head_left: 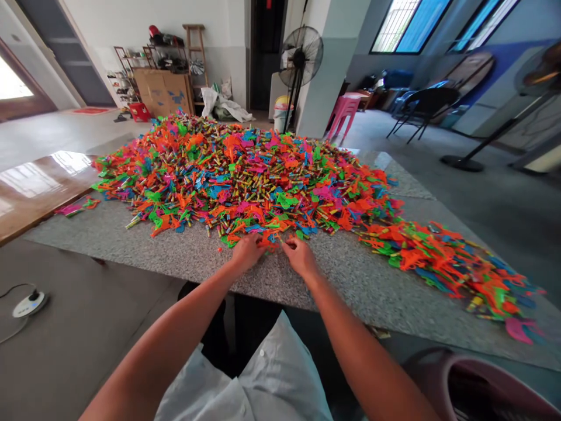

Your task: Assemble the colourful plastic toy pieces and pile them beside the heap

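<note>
My left hand (pixel 248 251) is closed on a flat orange plastic piece (pixel 269 240), perhaps a small toy, at the near edge of the pile. Facing it, my right hand (pixel 300 256) pinches a small thin tube (pixel 281 238), whose tip points at the orange piece. Fingers partly hide both things. Just beyond my hands rises a wide pile (pixel 245 169) of orange, green, blue and pink plastic pieces mixed with small yellowish tubes. A tiny orange bit (pixel 220 249) lies left of my left hand.
A second heap (pixel 438 263) of similar pieces stretches along the right of the speckled stone tabletop (pixel 175 263). Several pieces (pixel 76 207) lie apart at the left. A dark red bin (pixel 456 374) stands below the table's right edge. A standing fan (pixel 300 58) is behind.
</note>
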Demonstrator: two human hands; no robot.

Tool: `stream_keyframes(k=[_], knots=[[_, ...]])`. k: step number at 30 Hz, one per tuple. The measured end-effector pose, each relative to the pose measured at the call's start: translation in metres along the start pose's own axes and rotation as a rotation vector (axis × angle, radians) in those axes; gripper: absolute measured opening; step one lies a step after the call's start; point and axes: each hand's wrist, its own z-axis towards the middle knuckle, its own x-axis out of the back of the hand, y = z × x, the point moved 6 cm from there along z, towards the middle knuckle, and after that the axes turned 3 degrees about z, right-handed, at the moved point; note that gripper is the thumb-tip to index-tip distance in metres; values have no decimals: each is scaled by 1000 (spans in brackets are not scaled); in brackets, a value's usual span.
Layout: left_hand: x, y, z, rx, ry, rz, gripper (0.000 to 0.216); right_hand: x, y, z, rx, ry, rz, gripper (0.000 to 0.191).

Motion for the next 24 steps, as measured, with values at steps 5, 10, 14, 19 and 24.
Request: stream_keyframes(k=[5, 10, 14, 19, 24], knots=[[9, 6, -11, 9, -144, -454, 25, -14, -3, -34, -265, -116, 764, 33], [22, 18, -33, 69, -358, -671, 39, -12, -36, -51, -233, -182, 975, 31], [42, 20, -42, 56, -455, -591, 42, -2, -50, -52, -160, -179, 898, 23], [48, 26, -54, 2, -577, -442, 42, -15, -62, -63, -101, -258, 859, 23], [38, 23, -63, 39, -446, -618, 44, -34, -64, -76, -85, -327, 854, 23]])
